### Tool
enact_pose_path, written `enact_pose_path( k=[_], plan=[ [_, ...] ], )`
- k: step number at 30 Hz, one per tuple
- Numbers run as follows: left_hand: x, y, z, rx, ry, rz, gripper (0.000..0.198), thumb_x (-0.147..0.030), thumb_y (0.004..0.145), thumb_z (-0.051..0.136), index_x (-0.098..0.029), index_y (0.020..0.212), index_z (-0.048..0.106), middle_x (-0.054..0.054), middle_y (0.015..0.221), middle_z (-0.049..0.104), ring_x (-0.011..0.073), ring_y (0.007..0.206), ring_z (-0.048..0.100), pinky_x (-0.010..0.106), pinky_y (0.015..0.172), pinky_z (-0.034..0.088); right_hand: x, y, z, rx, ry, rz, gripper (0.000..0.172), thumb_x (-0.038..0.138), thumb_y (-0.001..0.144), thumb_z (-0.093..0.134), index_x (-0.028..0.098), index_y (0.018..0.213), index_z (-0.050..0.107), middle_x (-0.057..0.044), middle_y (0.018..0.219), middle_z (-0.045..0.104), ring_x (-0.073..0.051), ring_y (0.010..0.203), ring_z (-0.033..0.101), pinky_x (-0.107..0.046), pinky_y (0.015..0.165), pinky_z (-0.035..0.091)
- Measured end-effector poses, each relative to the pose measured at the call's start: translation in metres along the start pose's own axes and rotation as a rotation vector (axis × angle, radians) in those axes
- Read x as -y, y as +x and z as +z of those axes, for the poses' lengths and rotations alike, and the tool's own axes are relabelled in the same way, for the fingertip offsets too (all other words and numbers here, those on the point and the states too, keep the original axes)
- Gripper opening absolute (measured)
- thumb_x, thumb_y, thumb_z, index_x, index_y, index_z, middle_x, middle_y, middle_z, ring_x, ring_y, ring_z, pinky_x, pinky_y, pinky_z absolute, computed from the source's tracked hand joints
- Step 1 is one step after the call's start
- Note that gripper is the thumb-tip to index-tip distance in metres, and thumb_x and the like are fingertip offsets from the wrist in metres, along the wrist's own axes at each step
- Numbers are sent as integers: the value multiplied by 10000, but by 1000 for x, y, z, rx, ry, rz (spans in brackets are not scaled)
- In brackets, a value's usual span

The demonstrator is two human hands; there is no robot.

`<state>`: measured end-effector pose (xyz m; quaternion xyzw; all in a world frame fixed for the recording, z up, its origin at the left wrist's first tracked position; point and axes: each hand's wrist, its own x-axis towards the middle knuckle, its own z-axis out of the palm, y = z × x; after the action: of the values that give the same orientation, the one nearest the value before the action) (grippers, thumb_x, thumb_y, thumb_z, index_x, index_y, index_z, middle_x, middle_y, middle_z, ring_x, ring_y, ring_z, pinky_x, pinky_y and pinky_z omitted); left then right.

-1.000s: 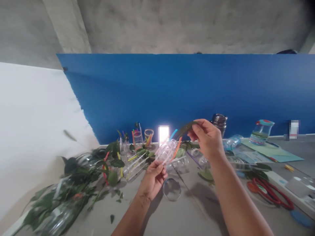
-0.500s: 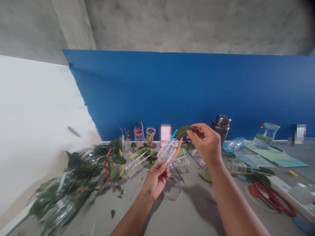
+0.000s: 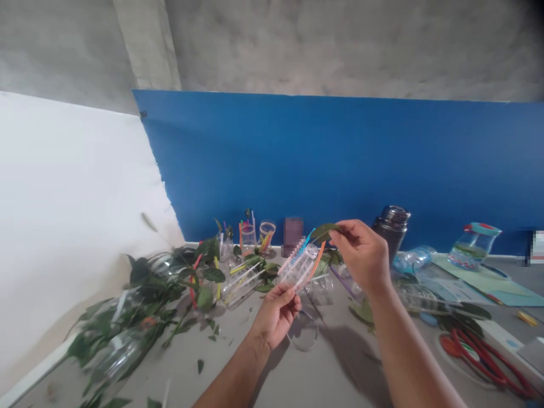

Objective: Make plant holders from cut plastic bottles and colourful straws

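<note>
A small clear plastic bottle (image 3: 305,264) with pink, blue, white and orange straws along its sides is tilted in front of me. My left hand (image 3: 278,310) is closed around its lower end. My right hand (image 3: 361,249) pinches a dark green leaf (image 3: 325,232) between thumb and fingers. That leaf lies across the bottle's upper end, near the blue straw tip; whether it touches the bottle I cannot tell. Below the bottle, a clear ring (image 3: 303,331) rests on the table (image 3: 238,362).
Leafy branches and clear bottles (image 3: 121,354) crowd the left side. Cups with straws (image 3: 267,232) stand by the blue panel (image 3: 314,153). On the right are a black flask (image 3: 390,229), a glass jug (image 3: 474,246), red-handled scissors (image 3: 480,354) and green papers (image 3: 463,277).
The whole view has shifted, so everything sits slightly further right and lower. Both hands keep their grips on the bottle and the leaf, with little change between them.
</note>
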<state>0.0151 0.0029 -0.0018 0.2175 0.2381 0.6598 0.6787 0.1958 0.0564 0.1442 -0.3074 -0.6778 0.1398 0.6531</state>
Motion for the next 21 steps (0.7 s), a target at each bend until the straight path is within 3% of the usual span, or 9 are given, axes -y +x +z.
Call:
enact_pose_path(
  k=[13,18,21],
  plan=[
    [-1,-1,1,-3,-1,2,345,-203,604,1009,-124,781,724,23,759,699,81,626,618,188,597,508,7,0,3,117,-1,64,148,326,886,693,187,875,742,-5,703,713,-138,606,628,-251,566,479],
    [-3,-2,3,-21,-38,-11,371,-179,565,1024,-123,784,730,31,788,718,84,625,625,194,597,519,9,-1,3,206,20,99,213,346,906,682,184,997,786,-22,761,753,-142,614,670,-261,596,518],
    [-3,-2,2,-16,-72,-13,362,-166,577,1019,-121,774,719,37,809,724,84,634,628,197,604,524,12,0,0,147,9,103,275,386,896,707,188,1065,794,-43,814,779,-141,580,673,-255,544,511]
  ],
)
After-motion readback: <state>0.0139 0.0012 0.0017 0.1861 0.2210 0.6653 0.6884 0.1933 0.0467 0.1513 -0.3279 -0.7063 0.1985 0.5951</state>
